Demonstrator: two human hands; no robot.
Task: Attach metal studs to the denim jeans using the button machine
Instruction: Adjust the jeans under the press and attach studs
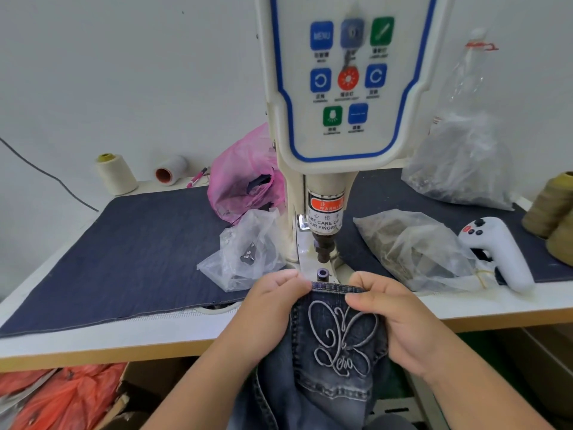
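Observation:
The dark denim jeans [335, 383] hang off the table's front edge, back pocket up, with grey butterfly embroidery [344, 336]. My left hand [269, 302] pinches the pocket's top left corner. My right hand [390, 315] pinches the top right corner. The pocket's top hem lies just in front of the button machine's small dark lower die [322, 274]. Its punch [324, 251] hangs above the die, below a warning label. The white machine head [344, 88] carries a panel of blue, green and red buttons.
A blue denim cloth [130, 259] covers the white table [496, 305]. Clear bags of metal parts lie left [245, 256] and right [415, 249] of the machine, a pink bag [245, 178] behind. A white controller [496, 252] and thread cones [116, 173] stand around.

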